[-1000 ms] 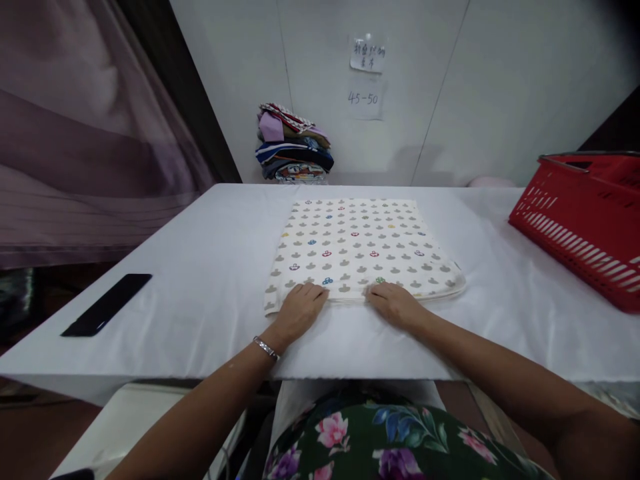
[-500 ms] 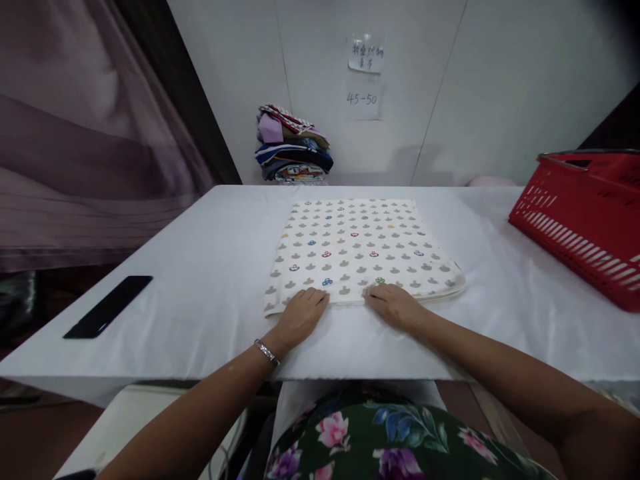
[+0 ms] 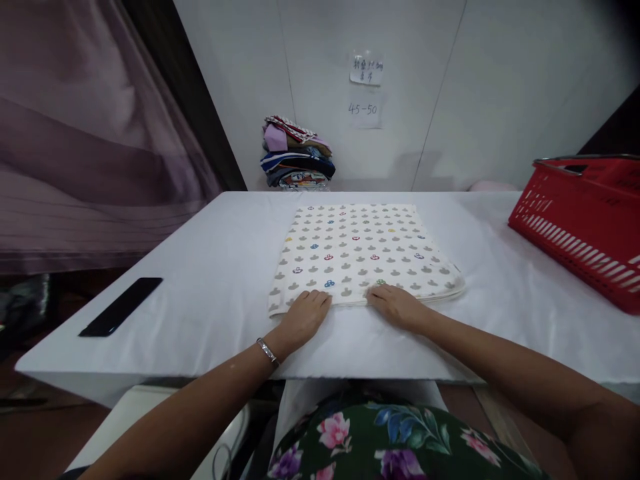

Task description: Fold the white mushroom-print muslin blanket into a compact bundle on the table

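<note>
Cloth (image 3: 355, 257): flat on the desk (image 3: 210, 267), straight ahead of both hands; its longer axis I cannot judge at this angle.
Left hand (image 3: 306, 315): nearer its own front corner than the right hand (image 3: 395, 307) is to the other.
Grip: fingers at the front edge — pinching or merely pressing, I cannot tell.
View: tilted slightly upward since the earlier frame — upper note (image 3: 366, 69) lower, hands unmoved on the cloth.

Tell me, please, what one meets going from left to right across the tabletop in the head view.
Black flat object, patterned cloth with left hand then right hand at its near edge, red basket.
</note>
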A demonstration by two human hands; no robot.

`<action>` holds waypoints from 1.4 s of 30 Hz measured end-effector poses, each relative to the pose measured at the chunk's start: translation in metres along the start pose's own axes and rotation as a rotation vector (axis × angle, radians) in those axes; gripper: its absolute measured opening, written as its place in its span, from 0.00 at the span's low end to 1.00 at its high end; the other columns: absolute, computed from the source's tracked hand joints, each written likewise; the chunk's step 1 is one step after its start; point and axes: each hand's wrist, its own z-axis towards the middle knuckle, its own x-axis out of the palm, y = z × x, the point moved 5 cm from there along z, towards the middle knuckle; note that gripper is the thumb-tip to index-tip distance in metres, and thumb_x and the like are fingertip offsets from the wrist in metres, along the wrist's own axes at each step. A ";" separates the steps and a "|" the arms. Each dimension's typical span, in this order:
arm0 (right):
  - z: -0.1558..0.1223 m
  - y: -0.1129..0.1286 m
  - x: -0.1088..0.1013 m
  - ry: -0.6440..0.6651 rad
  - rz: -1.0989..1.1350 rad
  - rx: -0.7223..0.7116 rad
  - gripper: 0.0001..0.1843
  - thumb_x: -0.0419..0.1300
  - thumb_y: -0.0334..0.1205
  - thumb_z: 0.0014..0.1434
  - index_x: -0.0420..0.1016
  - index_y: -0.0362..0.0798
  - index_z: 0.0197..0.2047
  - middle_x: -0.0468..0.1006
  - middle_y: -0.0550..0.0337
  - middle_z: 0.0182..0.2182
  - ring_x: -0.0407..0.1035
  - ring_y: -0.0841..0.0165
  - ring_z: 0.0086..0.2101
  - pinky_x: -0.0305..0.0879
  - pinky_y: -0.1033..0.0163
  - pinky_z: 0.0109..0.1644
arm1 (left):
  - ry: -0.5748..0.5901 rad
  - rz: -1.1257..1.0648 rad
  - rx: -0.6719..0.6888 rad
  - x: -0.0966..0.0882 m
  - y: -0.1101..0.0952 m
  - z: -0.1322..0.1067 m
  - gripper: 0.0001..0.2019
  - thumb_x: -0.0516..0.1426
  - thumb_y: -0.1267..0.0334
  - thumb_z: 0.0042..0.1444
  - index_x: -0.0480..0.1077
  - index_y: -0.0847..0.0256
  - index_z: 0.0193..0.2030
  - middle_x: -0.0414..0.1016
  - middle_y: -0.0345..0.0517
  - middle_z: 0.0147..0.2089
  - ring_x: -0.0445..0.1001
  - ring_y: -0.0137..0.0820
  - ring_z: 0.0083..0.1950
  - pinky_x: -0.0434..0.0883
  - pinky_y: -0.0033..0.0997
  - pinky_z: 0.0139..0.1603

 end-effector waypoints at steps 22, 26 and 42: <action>-0.001 0.002 -0.023 -0.032 0.127 -0.131 0.22 0.47 0.22 0.53 0.70 0.49 0.47 0.72 0.55 0.43 0.66 0.66 0.43 0.65 0.60 0.46 | 0.002 -0.059 -0.219 -0.008 0.001 0.019 0.14 0.47 0.81 0.52 0.66 0.63 0.40 0.68 0.47 0.38 0.65 0.36 0.39 0.63 0.35 0.37; 0.000 0.011 -0.026 -0.024 0.040 -0.139 0.23 0.47 0.23 0.54 0.67 0.49 0.50 0.71 0.53 0.44 0.65 0.64 0.42 0.63 0.60 0.44 | -0.093 -0.077 -0.184 -0.021 0.011 0.017 0.16 0.46 0.81 0.53 0.65 0.61 0.42 0.67 0.46 0.39 0.63 0.35 0.40 0.62 0.36 0.38; 0.006 0.020 0.001 0.031 -0.150 -0.092 0.19 0.49 0.22 0.44 0.67 0.48 0.38 0.70 0.57 0.35 0.60 0.66 0.35 0.53 0.63 0.34 | -0.121 -0.256 -0.171 0.001 0.014 -0.004 0.11 0.51 0.76 0.56 0.69 0.58 0.39 0.70 0.43 0.37 0.64 0.32 0.40 0.61 0.34 0.40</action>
